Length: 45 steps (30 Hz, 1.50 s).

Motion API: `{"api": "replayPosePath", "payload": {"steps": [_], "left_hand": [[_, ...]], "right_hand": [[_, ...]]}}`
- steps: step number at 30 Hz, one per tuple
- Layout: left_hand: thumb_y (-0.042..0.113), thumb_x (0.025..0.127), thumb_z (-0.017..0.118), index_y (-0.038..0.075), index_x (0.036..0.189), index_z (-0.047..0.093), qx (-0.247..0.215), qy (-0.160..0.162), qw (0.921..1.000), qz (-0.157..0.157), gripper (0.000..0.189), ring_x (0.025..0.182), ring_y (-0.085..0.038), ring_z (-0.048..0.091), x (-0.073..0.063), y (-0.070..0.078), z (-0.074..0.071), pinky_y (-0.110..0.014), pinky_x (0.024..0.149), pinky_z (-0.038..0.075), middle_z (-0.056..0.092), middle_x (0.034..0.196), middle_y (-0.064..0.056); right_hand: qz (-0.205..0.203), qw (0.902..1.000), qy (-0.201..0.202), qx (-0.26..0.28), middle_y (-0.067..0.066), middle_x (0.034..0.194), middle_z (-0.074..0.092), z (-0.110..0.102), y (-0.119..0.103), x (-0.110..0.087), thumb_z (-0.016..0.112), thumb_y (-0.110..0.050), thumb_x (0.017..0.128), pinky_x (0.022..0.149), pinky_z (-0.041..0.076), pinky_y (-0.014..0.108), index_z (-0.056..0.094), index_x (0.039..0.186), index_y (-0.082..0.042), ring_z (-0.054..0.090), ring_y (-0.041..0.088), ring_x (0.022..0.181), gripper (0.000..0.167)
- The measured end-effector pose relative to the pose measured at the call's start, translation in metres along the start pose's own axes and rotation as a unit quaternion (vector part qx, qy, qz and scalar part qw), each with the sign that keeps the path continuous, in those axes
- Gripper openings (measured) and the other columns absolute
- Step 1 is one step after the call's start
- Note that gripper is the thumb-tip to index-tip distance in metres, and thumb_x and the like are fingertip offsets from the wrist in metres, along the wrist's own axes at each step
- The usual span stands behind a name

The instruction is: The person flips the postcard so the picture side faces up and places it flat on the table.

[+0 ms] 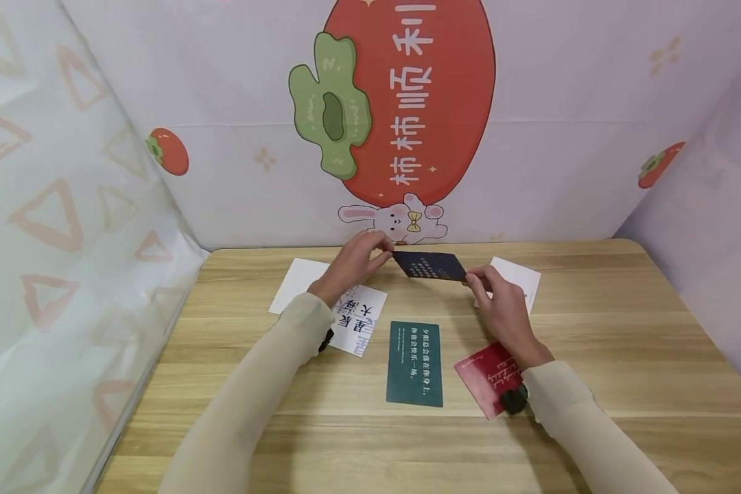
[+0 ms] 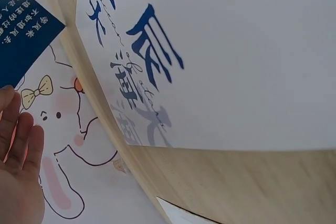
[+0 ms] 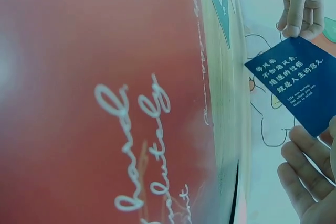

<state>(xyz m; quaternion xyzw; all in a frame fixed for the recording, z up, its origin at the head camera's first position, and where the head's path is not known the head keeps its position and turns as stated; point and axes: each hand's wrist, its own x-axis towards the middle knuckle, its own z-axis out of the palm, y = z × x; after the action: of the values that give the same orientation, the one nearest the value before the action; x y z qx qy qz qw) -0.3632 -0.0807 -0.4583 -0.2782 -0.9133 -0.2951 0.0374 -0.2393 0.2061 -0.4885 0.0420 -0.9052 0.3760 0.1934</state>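
Between my two hands a dark blue card (image 1: 431, 267) with pale lettering is held up near the back of the table, tilted. My left hand (image 1: 357, 264) pinches its left corner with thumb and fingertips. The opposite corner is pinched by my right hand (image 1: 500, 298). The right wrist view shows the lettered face of the blue card (image 3: 296, 85) stretched between both hands. Under my left forearm lies a white card with dark blue characters (image 1: 352, 339), partly hidden. A red card (image 1: 484, 377) with white script lies below my right wrist, partly covered by it.
A teal card (image 1: 415, 363) lies at mid-table between the forearms. Another white card (image 1: 296, 281) is at the left, and one more white card (image 1: 521, 278) lies behind my right hand. A printed cloth wall (image 1: 253, 192) rises at the wooden table's (image 1: 624, 329) back edge.
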Motion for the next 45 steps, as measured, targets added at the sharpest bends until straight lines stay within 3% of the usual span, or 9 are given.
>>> {"api": "replayPosePath", "payload": {"steps": [5,9,22,29,33,39,42,45], "left_hand": [[0.019,0.108,0.071,0.015,0.124,0.072,-0.029,-0.001,0.9996,-0.001,0.017,0.122,-0.019,0.066,0.003,0.001,0.000,-0.037,0.112,0.056,0.075,0.123,0.000],[0.016,0.108,0.071,0.013,0.123,0.072,-0.069,-0.001,0.9975,-0.010,0.016,0.113,-0.019,0.069,0.003,0.003,0.000,-0.036,0.106,0.059,0.075,0.119,-0.002],[0.022,0.109,0.069,0.017,0.126,0.073,-0.154,-0.033,0.9827,-0.098,0.018,0.114,-0.022,0.064,0.001,0.003,0.002,-0.037,0.103,0.058,0.072,0.122,-0.001],[0.020,0.110,0.067,0.017,0.125,0.072,-0.175,-0.050,0.9728,-0.143,0.016,0.105,-0.022,0.068,0.004,0.000,0.005,-0.031,0.094,0.062,0.070,0.118,-0.003],[0.016,0.111,0.065,0.014,0.124,0.071,-0.204,-0.066,0.9605,-0.177,0.015,0.096,-0.022,0.074,0.007,0.000,0.007,-0.028,0.088,0.065,0.070,0.118,-0.008],[0.017,0.111,0.064,0.009,0.124,0.070,-0.251,-0.077,0.9341,-0.242,0.016,0.087,-0.020,0.075,0.012,0.002,0.010,-0.026,0.079,0.066,0.071,0.113,-0.012],[0.019,0.112,0.065,0.007,0.124,0.070,-0.254,-0.077,0.9256,-0.270,0.018,0.084,-0.018,0.073,0.014,0.004,0.013,-0.025,0.076,0.066,0.072,0.109,-0.012],[0.020,0.112,0.064,0.007,0.122,0.071,-0.244,-0.074,0.9219,-0.291,0.018,0.082,-0.017,0.070,0.016,0.005,0.016,-0.024,0.074,0.064,0.071,0.107,-0.011]], "right_hand": [[0.018,0.9998,0.005,0.001,0.021,0.109,0.081,0.001,0.000,0.002,0.059,-0.021,0.114,0.098,0.060,0.060,0.069,0.126,0.000,0.078,0.042,0.103,0.026],[0.024,0.9997,0.011,-0.003,0.018,0.102,0.082,0.001,0.000,0.004,0.058,-0.020,0.114,0.087,0.057,0.050,0.069,0.126,0.000,0.078,0.036,0.093,0.025],[0.067,0.9971,-0.033,-0.015,0.016,0.096,0.080,0.000,-0.002,0.009,0.058,-0.021,0.114,0.079,0.046,0.038,0.068,0.130,-0.001,0.070,0.030,0.085,0.027],[0.111,0.9910,-0.072,-0.021,0.019,0.105,0.076,0.004,-0.006,0.014,0.059,-0.021,0.112,0.081,0.051,0.038,0.058,0.146,0.000,0.071,0.033,0.095,0.040],[0.124,0.9884,-0.084,-0.025,0.020,0.108,0.076,0.007,-0.006,0.016,0.060,-0.020,0.112,0.081,0.052,0.040,0.054,0.151,-0.001,0.072,0.035,0.098,0.045],[0.146,0.9831,-0.106,-0.030,0.021,0.111,0.075,0.011,-0.006,0.021,0.061,-0.021,0.111,0.083,0.052,0.039,0.048,0.157,-0.003,0.067,0.032,0.095,0.050],[0.154,0.9806,-0.116,-0.036,0.021,0.110,0.073,0.012,-0.008,0.023,0.062,-0.022,0.111,0.078,0.051,0.036,0.048,0.156,-0.003,0.066,0.030,0.091,0.051],[0.167,0.9770,-0.126,-0.039,0.020,0.108,0.071,0.014,-0.009,0.026,0.062,-0.023,0.111,0.075,0.049,0.034,0.049,0.155,-0.003,0.063,0.029,0.089,0.050]]}}
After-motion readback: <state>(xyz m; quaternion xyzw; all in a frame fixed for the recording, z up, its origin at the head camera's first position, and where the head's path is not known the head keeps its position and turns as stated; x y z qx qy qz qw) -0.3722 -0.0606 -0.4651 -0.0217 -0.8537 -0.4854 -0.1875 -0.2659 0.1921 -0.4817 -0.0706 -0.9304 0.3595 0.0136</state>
